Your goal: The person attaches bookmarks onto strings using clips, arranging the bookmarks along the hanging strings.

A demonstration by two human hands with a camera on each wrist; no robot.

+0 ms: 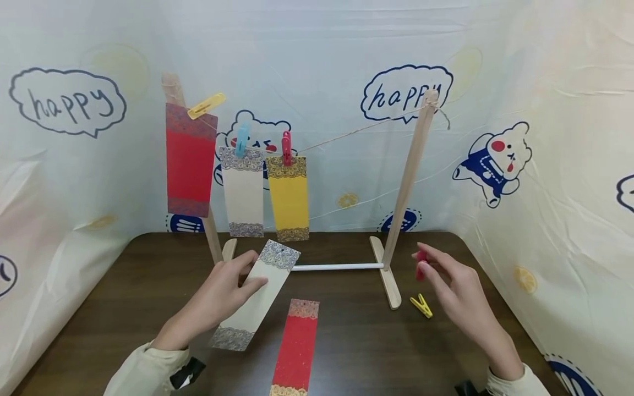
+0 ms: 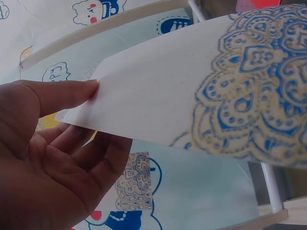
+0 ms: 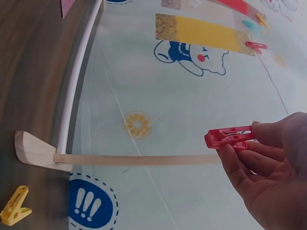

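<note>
Between thumb and fingers, my left hand [image 1: 218, 294] pinches a white card [image 1: 255, 300] with patterned ends, tilted over the table left of centre. In the left wrist view the white card [image 2: 148, 91] stretches rightward from the thumb, its blue-and-tan lace pattern near the camera. My right hand [image 1: 458, 291] pinches a red clothespin [image 1: 421, 265] to the right of the wooden stand. The right wrist view shows this red clothespin [image 3: 230, 136] between thumb and fingers. Below the right hand a yellow clothespin [image 1: 421, 306] lies on the table. Nearer the front lies a red card [image 1: 296, 346] with patterned ends.
A string [image 1: 356, 132] spans two wooden posts [image 1: 410, 176], joined low by a white rod [image 1: 337, 267]. From it hang a red card [image 1: 189, 159] by a yellow clothespin [image 1: 206, 105], a white card [image 1: 242, 192] by a blue clothespin [image 1: 241, 139], and a yellow card [image 1: 289, 198] by a red clothespin [image 1: 286, 148].
</note>
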